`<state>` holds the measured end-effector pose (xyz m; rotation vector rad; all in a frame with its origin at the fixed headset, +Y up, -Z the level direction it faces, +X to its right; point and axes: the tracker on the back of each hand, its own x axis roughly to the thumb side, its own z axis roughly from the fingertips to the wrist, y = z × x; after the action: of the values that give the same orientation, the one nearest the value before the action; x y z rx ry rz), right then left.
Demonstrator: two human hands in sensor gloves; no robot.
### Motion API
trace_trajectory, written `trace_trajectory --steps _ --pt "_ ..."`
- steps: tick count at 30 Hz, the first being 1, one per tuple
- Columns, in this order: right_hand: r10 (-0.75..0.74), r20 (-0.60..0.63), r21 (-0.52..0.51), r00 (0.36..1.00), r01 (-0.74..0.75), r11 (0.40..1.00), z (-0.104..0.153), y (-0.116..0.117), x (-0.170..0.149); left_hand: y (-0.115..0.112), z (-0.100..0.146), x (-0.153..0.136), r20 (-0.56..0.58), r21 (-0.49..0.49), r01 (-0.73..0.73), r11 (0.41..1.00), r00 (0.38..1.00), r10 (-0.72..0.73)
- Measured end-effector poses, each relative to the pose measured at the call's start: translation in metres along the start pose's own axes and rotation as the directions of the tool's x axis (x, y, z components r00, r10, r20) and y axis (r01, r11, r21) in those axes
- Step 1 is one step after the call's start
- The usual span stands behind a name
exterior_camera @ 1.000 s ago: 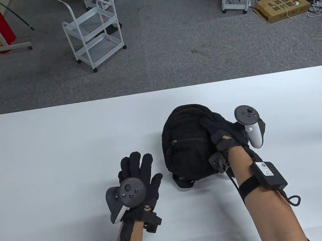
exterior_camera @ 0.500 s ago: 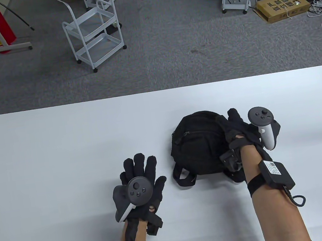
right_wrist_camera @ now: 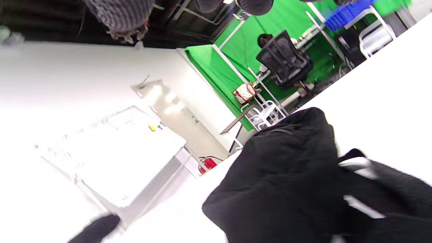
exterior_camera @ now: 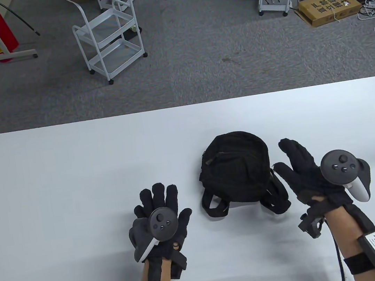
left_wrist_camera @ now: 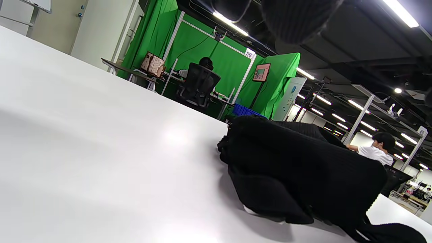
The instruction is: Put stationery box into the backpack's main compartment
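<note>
Near the table's (exterior_camera: 36, 163) middle the backpack (exterior_camera: 236, 172) lay zipped, no stationery box visible, just left of my empty, spread right hand (exterior_camera: 307, 175); my left hand (exterior_camera: 160, 215) lay flat farther off.

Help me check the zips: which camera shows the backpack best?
The table view: the whole backpack lies there, zip and straps visible. The left wrist view shows only its side, low and close; the right wrist view shows a blurred part.

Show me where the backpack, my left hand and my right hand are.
backpack (exterior_camera: 238, 171): table view, on its front panel.
left hand (exterior_camera: 159, 211): table view, on the glove's back by the tracker.
right hand (exterior_camera: 307, 173): table view, on the glove's back below the fingers.
</note>
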<state>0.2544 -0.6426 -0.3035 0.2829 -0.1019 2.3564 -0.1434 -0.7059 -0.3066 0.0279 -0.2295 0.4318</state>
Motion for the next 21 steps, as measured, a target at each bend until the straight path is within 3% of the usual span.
trace_trajectory --steps 6,12,21 --pt "0.231 0.016 -0.016 0.973 -0.231 0.973 0.021 0.020 -0.024 0.000 0.002 -0.003 -0.001 -0.017 -0.009 1.000 1.000 0.009" --pt "0.430 -0.081 0.003 0.899 -0.431 0.902 0.022 0.037 -0.059 -0.006 0.000 -0.008 -0.044 -0.048 0.004 0.999 0.999 -0.006" --pt "0.448 -0.132 0.021 0.884 -0.449 0.893 0.023 0.034 -0.071 -0.011 -0.001 -0.012 -0.073 -0.071 0.008 0.997 0.997 -0.013"
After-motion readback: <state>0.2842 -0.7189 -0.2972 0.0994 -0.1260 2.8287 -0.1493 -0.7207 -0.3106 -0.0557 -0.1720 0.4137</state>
